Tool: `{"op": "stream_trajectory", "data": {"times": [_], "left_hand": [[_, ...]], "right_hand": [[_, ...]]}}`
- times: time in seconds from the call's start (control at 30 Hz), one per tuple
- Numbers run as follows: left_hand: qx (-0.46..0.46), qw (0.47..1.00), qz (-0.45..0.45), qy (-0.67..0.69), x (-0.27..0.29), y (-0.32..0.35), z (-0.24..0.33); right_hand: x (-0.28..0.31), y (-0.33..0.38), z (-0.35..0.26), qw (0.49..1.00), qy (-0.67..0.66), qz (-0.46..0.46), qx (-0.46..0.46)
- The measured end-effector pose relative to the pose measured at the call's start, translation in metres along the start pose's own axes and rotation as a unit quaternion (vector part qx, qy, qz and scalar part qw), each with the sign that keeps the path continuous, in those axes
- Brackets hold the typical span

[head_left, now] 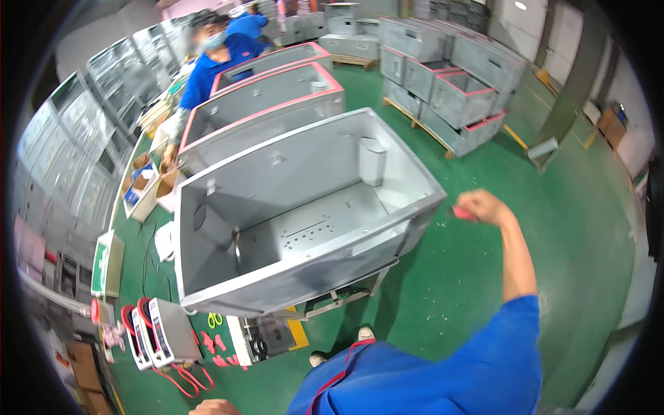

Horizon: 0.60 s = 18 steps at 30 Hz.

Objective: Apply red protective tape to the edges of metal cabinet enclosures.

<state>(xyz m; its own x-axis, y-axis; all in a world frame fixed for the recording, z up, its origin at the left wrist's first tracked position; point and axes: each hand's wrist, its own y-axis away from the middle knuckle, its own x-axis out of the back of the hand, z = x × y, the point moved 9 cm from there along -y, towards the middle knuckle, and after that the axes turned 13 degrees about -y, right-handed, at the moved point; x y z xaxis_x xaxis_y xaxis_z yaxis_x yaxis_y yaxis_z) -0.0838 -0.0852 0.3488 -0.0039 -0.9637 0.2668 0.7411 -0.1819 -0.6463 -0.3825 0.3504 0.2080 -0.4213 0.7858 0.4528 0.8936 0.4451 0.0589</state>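
Before me stands a large open grey metal cabinet [325, 257], lying with its opening up on a metal stand [360, 289]. Its rim is bare grey, and its floor has a patch of small holes. My right hand [484, 207] is out to the right of the cabinet's near corner, apart from it. Curled fingers hold a small red piece [464, 214], slightly blurred; its kind is unclear. My left hand [216, 407] shows only in part at the lower edge, with its fingers hidden. Nearest to it are red strips [185, 379] hanging from two white tape dispensers [173, 332].
Red scraps [218, 342] and green-handled scissors [215, 320] lie beside the dispensers. Two cabinets with red-edged rims [270, 104] stand beyond mine. A masked co-worker [207, 76] in blue reaches toward cardboard bins [144, 190] at left. Stacked grey cabinets [449, 83] stand on pallets at back right.
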Motion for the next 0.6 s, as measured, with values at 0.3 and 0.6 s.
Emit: {"op": "stream_trajectory", "data": {"times": [0.3, 0.6], "left_hand": [[0.025, 0.992, 0.096, -0.075, 0.059, 0.043, 0.007], [0.072, 0.946, 0.069, -0.309, 0.109, 0.086, 0.006]], "right_hand": [[-0.421, -0.011, -0.044, 0.897, -0.32, -0.287, -0.103], [-0.608, -0.076, -0.163, 0.931, -0.22, -0.271, 0.108]]}}
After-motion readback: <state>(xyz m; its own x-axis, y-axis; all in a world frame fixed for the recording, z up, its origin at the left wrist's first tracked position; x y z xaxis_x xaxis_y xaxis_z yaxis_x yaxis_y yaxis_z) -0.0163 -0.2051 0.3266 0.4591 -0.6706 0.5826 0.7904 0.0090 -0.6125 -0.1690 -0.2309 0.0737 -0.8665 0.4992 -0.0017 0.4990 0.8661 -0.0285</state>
